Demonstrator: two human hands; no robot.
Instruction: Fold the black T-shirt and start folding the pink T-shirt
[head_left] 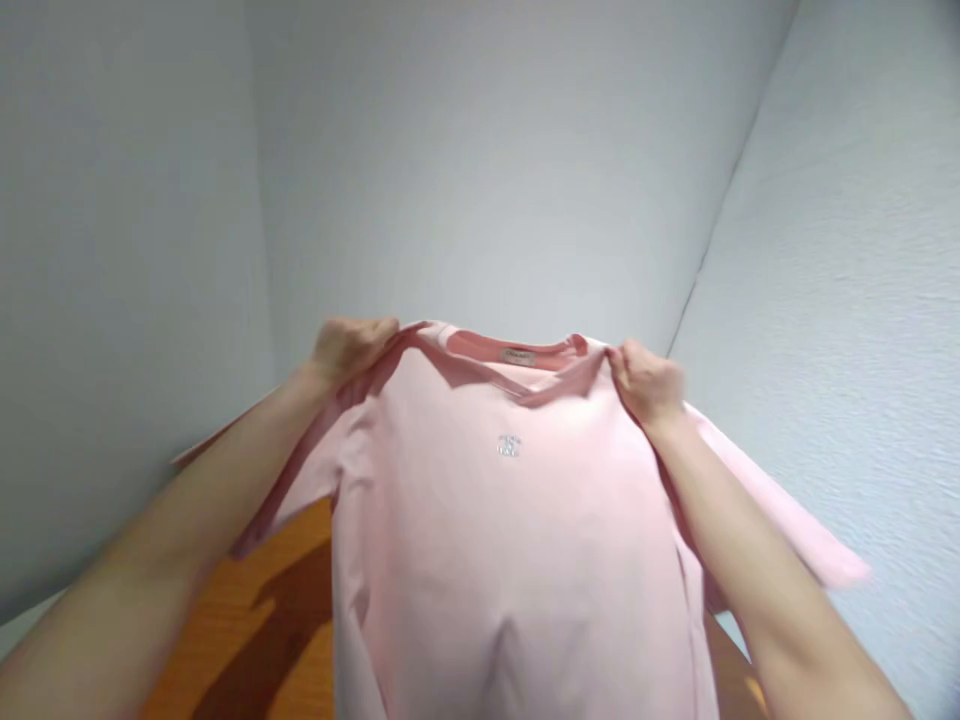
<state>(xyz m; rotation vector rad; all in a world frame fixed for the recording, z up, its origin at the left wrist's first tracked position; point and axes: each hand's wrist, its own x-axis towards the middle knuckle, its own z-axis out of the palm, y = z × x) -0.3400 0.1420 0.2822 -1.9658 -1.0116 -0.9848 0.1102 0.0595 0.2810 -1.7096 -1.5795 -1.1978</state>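
A pink short-sleeved T-shirt [517,540] hangs spread out in front of me, its front facing me. My left hand [354,345] is closed on the shoulder at the left of the neckline. On the other side, my right hand [646,378] grips the right shoulder the same way. Between them the neckline sags a little, and a small label [517,356] shows inside the back collar. A small silvery emblem [509,446] sits on the chest. Both sleeves stick out past my forearms, and the shirt's lower end is out of frame.
Beneath the shirt is an orange-brown wooden surface [300,600] with shadows on it. A pale grey wall [480,160] stands behind, with another wall [847,300] close on the right and one [127,250] on the left.
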